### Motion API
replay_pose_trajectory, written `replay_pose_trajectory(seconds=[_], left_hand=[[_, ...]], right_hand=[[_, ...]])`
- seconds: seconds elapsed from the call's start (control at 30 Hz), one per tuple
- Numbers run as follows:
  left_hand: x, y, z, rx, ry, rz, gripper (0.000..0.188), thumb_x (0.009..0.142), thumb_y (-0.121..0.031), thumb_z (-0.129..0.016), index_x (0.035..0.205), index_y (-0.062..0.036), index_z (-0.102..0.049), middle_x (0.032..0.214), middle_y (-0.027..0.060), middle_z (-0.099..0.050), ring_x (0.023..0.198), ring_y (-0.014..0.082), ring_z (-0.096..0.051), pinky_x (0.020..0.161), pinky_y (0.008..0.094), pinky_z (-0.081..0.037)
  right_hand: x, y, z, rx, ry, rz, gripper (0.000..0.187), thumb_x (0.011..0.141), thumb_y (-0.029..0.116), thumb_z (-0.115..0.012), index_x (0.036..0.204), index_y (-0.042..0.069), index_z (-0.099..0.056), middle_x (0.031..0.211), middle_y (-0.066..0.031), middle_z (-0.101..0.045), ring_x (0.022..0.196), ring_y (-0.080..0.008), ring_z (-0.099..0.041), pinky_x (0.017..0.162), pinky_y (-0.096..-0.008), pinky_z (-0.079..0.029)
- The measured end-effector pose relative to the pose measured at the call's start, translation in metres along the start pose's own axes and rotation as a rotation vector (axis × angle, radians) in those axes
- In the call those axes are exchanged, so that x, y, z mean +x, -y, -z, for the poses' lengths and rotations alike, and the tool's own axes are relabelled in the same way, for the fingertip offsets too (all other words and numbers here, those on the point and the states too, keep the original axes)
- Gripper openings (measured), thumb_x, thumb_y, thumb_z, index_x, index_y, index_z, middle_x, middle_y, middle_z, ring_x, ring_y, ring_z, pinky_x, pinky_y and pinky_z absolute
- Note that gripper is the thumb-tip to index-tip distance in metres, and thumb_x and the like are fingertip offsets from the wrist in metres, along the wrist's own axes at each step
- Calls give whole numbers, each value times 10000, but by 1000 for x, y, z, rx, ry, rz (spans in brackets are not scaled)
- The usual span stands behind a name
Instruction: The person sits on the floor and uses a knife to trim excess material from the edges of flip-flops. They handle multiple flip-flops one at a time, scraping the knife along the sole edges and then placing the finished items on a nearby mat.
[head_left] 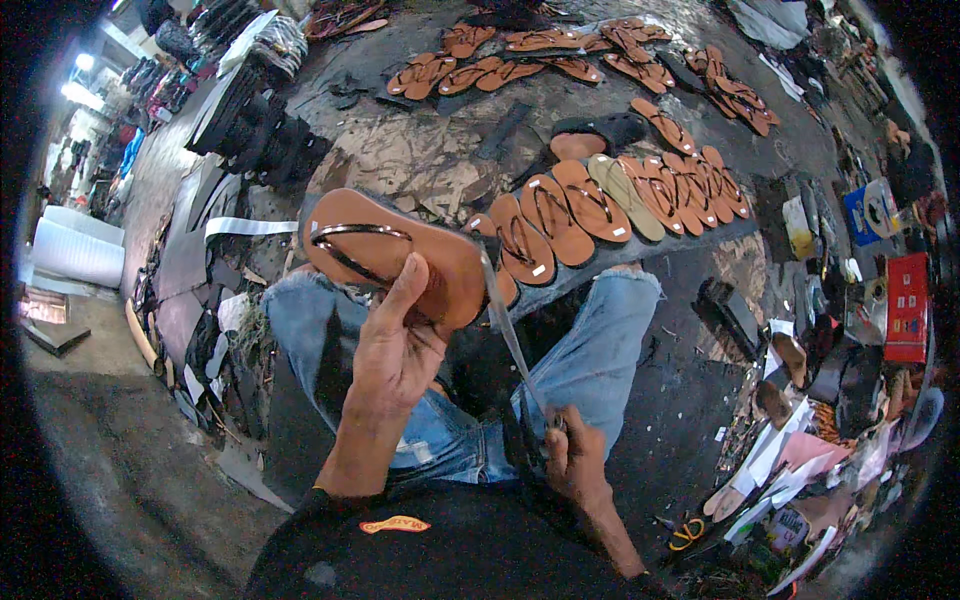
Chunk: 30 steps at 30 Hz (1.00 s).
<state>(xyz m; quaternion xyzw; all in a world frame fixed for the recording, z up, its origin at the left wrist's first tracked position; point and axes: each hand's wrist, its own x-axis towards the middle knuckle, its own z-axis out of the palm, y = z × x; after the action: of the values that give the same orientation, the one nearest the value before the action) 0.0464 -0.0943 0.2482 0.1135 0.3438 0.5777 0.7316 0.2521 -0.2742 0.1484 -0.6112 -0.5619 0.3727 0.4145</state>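
Note:
My left hand (393,345) grips a brown flip-flop (440,270) with dark shiny straps, thumb on top of the footbed and fingers underneath. The flip-flop is lifted above my knees, tilted toward me. In my closed right hand (577,455), low by my right thigh, is a long narrow grey blade that looks like a knife (512,335). Its far end reaches the rim of the flip-flop; whether it touches the rim I cannot tell. Just beyond my knees stands a row of similar brown flip-flops (553,217), with one greenish sole (625,198) among them.
More finished-looking flip-flops (500,72) lie in groups on the far floor. Stacked black sheets (260,130) stand at the far left. A white strip (250,227) is beside the held flip-flop. Scraps, a red box (907,308) and yellow-handled scissors (686,534) lie to the right.

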Motion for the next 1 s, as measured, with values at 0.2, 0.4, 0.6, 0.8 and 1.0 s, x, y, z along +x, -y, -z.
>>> replay_pose_trajectory(seconds=[0.2,0.4,0.6,0.8,1.0], left_hand=[[-16,10,28,194,30,54,345,948,-27,-701,1285,-57,-633,1198,79,-720,1126,200,-689,993,408,-570],[-21,15,59,378,-17,38,383,908,-11,-736,1277,-40,-635,1172,70,-724,1087,211,-697,978,400,-555],[-32,12,63,388,14,119,424,858,-31,-794,1251,-21,-635,1171,66,-710,1098,203,-681,976,398,-546],[-38,15,43,432,-287,-95,292,936,-289,-637,1144,-85,-610,961,27,-661,890,178,-661,769,338,-547],[-33,23,55,464,-279,-123,209,1000,-270,-641,1128,-108,-606,948,16,-654,826,152,-653,696,347,-560]], right_hand=[[76,18,44,-284,261,-35,329,1003,403,-614,1109,92,-605,806,-230,-686,714,-465,-660,589,-524,-487],[114,31,42,-240,534,-107,342,1025,405,-574,1135,88,-643,818,-250,-683,760,-476,-659,664,-559,-492],[144,27,-27,88,265,-22,359,1057,353,-527,1159,24,-632,738,-257,-639,701,-489,-622,618,-526,-459],[107,31,-28,171,276,-44,232,1076,213,-490,963,12,-524,659,-116,-425,614,-146,-401,561,-349,-372],[75,22,-62,54,200,-35,198,1044,197,-530,998,5,-526,710,-255,-509,581,-448,-477,541,-420,-408]])
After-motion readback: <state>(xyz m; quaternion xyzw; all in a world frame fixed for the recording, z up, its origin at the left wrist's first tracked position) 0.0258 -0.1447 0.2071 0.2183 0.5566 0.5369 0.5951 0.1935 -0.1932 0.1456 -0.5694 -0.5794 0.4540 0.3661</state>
